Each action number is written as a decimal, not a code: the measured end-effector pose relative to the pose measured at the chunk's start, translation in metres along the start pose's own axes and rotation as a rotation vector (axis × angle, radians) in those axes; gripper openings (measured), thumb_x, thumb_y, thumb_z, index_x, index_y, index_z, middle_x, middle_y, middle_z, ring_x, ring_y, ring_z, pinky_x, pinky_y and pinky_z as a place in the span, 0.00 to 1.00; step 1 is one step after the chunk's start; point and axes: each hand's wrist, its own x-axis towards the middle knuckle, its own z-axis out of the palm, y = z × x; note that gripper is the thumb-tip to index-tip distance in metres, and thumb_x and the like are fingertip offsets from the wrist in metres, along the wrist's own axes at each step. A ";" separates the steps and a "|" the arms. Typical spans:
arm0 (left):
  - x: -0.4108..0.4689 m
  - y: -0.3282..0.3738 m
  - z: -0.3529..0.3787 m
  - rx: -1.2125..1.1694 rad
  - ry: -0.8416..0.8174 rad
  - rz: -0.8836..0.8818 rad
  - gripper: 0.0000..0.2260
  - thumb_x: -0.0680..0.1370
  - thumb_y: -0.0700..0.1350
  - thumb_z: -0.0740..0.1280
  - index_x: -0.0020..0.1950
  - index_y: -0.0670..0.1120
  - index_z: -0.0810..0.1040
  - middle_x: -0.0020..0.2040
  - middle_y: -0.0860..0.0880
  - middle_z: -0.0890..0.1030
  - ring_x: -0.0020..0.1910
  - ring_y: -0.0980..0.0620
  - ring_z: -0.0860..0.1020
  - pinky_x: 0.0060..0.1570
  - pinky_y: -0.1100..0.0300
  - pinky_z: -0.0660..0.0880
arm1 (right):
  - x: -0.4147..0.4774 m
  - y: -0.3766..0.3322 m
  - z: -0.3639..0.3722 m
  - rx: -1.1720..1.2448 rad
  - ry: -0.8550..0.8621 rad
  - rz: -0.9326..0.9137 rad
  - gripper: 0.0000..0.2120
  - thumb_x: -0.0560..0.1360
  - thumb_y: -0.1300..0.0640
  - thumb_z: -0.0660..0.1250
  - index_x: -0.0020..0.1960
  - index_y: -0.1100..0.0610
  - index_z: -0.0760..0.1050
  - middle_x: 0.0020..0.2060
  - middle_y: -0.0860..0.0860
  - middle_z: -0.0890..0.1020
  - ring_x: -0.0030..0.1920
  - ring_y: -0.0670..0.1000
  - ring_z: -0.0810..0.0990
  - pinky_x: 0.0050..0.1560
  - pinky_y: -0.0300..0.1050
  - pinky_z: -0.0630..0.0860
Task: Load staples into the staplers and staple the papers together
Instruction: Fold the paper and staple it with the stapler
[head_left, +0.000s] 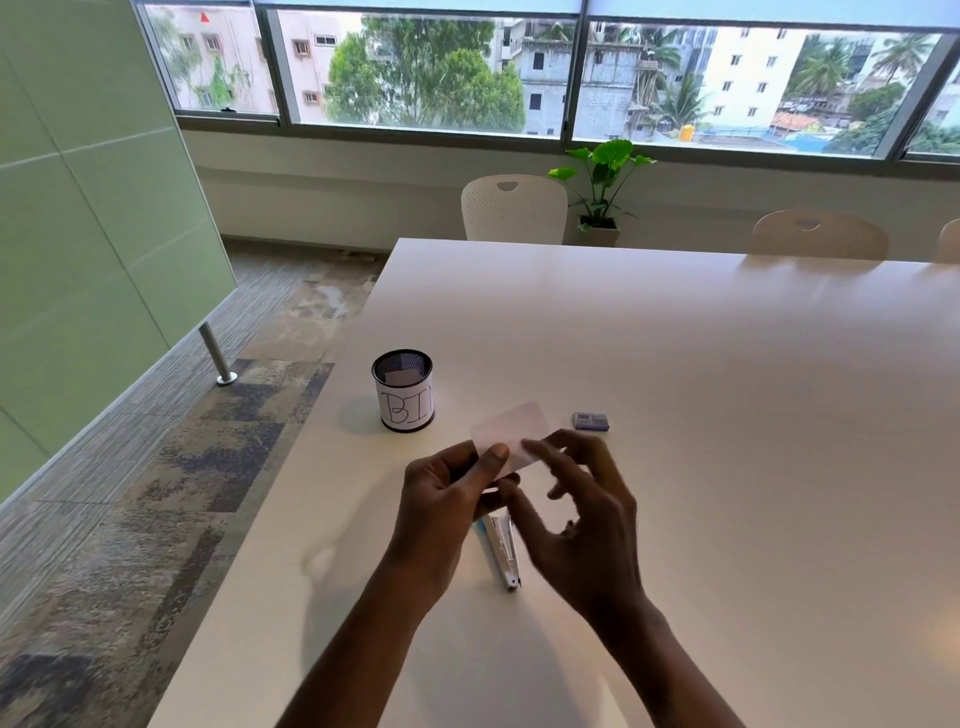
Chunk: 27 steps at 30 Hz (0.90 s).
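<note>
Paper slip (511, 431) between both hands' fingers (496, 457).

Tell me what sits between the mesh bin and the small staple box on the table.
In the head view, the paper slips held up by the left hand and right hand cross the line from bin to staple box.
</note>
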 end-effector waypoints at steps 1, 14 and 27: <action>0.002 0.002 -0.003 -0.007 0.001 -0.012 0.10 0.72 0.48 0.72 0.50 0.47 0.87 0.49 0.43 0.87 0.49 0.46 0.86 0.45 0.58 0.82 | 0.003 0.000 -0.004 0.043 0.029 0.056 0.20 0.73 0.50 0.75 0.63 0.55 0.79 0.56 0.48 0.76 0.48 0.46 0.79 0.39 0.34 0.77; 0.015 -0.005 -0.001 0.389 0.078 0.142 0.06 0.72 0.50 0.76 0.43 0.60 0.82 0.34 0.60 0.85 0.35 0.57 0.84 0.34 0.67 0.79 | 0.015 0.001 -0.005 0.743 -0.088 0.782 0.10 0.76 0.55 0.70 0.53 0.59 0.84 0.45 0.56 0.87 0.40 0.49 0.82 0.45 0.42 0.80; 0.050 -0.029 -0.033 0.365 0.245 0.186 0.07 0.79 0.48 0.70 0.42 0.51 0.86 0.36 0.49 0.86 0.35 0.52 0.84 0.38 0.60 0.83 | 0.036 0.028 0.021 0.712 -0.019 0.795 0.06 0.78 0.57 0.70 0.49 0.56 0.85 0.38 0.53 0.85 0.37 0.48 0.80 0.42 0.42 0.80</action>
